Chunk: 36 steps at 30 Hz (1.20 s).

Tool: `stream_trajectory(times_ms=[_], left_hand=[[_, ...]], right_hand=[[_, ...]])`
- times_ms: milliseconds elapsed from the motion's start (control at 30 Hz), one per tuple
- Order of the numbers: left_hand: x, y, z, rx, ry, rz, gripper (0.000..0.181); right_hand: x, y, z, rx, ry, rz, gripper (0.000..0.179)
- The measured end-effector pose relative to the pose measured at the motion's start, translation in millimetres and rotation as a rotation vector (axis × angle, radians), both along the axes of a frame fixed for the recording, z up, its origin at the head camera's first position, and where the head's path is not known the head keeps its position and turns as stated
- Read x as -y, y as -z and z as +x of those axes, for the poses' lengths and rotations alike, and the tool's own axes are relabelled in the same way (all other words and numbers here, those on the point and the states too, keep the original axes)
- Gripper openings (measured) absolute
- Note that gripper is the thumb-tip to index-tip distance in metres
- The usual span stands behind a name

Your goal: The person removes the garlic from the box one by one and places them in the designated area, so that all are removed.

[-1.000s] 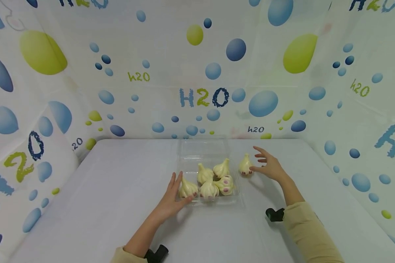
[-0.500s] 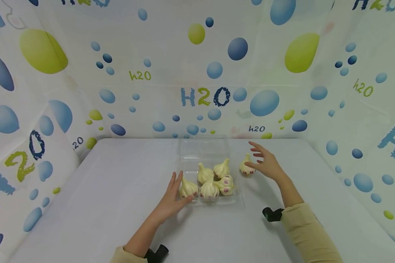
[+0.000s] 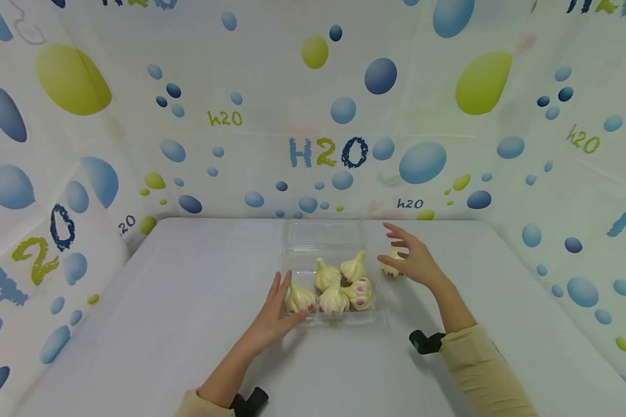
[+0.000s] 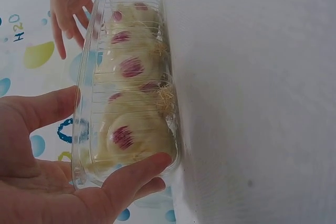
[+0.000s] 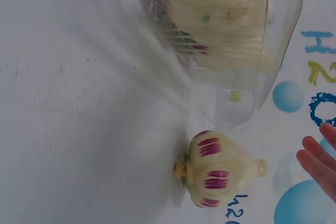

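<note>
A clear plastic clamshell box stands in the middle of the table, lid raised at the back, with several garlic bulbs inside. My left hand is at its front left corner, fingers spread along the side and thumb across the front; in the left wrist view, fingertips touch the wall. One loose garlic bulb sits on the table just right of the box. My right hand hovers over that bulb, fingers spread, partly covering it in the head view, and holds nothing.
A white cloth covers the table. Behind it hangs a patterned curtain with blue and green drops, folding round both sides. Black wrist camera mounts stick out from both forearms.
My right hand has moved left and slightly up, from beside the loose garlic bulb to over it. The left hand stays at the box corner. The head view has shifted slightly.
</note>
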<state>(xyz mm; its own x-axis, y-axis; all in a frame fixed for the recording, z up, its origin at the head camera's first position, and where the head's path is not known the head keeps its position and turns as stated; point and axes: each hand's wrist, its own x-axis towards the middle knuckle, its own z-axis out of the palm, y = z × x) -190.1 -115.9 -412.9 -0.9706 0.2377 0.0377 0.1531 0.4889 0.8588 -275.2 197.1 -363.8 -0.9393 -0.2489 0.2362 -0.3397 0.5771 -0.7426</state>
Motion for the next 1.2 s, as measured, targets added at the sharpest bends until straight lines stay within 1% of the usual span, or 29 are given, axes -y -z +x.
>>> stream_trajectory(times_ms=[200,400,433,600,733,1067,1200], left_hand=[[-1.8,0.6,-1.9,0.004,0.0,0.006,0.083],[-2.6,1.4,-1.7,0.008,-0.007,0.015,0.083],[-2.6,1.2,-1.4,0.007,-0.007,0.014,0.083],[-2.0,1.1,-1.1,0.005,-0.006,0.01,0.083],[-1.4,1.1,-1.0,0.006,-0.008,0.006,0.084],[-1.1,1.4,-1.0,0.001,-0.014,0.007,0.083],[-2.1,2.3,-1.6,0.0,-0.014,0.011,0.083]], right_hand=[[9.3,-2.7,4.3,0.0,-0.032,-0.019,0.074],[18.9,-4.4,8.1,-0.001,-0.069,-0.042,0.072],[22.0,-7.4,10.9,0.002,-0.074,-0.048,0.072],[30.6,-8.0,11.6,0.01,-0.093,-0.062,0.071],[35.0,-3.8,8.7,0.018,-0.109,-0.059,0.072],[49.1,-0.9,12.2,0.036,-0.152,-0.089,0.071],[53.6,1.5,12.9,0.042,-0.153,-0.097,0.071]])
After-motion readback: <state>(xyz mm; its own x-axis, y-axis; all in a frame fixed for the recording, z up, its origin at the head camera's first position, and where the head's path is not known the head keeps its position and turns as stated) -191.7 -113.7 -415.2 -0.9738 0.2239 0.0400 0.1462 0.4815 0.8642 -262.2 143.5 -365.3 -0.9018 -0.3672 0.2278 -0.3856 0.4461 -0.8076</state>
